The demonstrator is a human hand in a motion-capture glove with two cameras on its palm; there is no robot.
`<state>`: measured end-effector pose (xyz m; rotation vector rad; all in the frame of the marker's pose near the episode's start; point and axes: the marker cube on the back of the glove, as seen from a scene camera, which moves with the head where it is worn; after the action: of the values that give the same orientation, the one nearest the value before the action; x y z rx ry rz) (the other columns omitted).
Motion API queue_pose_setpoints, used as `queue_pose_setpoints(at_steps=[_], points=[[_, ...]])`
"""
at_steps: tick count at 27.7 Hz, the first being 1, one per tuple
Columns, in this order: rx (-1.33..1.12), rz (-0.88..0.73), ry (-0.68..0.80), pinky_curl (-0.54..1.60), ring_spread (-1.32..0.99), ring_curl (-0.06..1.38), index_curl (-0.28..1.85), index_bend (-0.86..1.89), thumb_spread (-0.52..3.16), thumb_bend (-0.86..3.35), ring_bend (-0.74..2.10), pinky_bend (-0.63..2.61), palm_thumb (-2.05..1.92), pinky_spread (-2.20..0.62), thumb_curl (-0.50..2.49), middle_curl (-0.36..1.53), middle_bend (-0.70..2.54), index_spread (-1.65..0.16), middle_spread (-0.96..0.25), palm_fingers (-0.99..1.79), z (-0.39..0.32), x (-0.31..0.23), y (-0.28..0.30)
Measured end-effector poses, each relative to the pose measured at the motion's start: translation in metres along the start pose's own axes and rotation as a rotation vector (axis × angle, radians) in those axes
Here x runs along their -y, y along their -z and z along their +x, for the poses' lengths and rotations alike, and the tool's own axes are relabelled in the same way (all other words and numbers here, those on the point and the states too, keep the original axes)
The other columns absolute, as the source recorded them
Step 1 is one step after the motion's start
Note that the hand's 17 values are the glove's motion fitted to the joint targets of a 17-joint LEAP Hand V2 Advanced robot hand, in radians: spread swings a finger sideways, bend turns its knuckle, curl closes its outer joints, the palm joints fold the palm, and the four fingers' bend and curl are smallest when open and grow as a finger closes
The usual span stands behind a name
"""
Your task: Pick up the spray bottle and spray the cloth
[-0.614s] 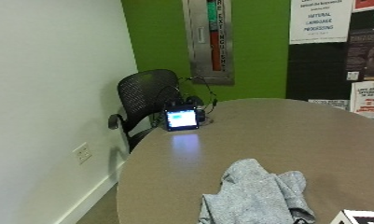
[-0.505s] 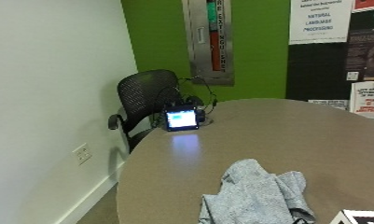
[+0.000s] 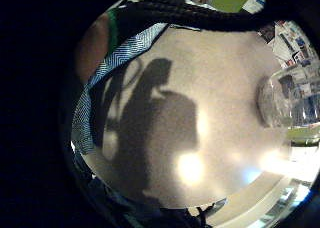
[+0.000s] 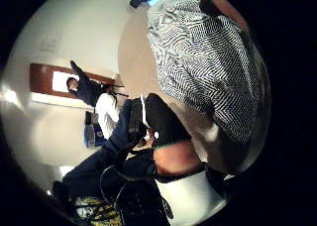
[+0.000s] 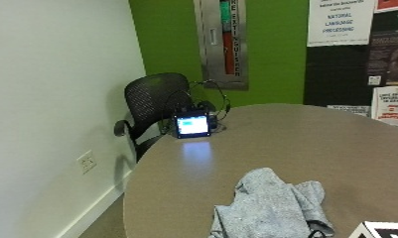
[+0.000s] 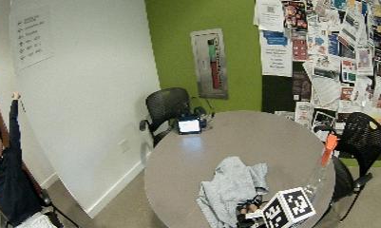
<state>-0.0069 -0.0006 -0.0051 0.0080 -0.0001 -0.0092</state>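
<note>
Round table (image 6: 196,156): cloth (image 6: 231,187), spray bottle (image 6: 321,167), perhaps untouched.

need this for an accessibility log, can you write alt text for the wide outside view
A crumpled grey cloth lies near the front edge of a round grey table, with a clear spray bottle with an orange top standing to its side, untouched. The gloved right hand sits at the table's near edge beside the cloth; a small lit screen stands at the far edge.
</note>
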Motion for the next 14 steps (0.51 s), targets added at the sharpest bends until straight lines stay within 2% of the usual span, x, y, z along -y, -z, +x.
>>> queue_pose_setpoints(at_steps=[14], points=[[0.047, 0.010, 0.054, 0.23, 0.04, 0.20, 0.31, 0.20, 1.12, 0.05, 0.19, 0.19, 0.41, 0.30, 0.26, 0.26, 0.21, -0.35, -0.01, 0.53, -0.017, -0.010, 0.010]])
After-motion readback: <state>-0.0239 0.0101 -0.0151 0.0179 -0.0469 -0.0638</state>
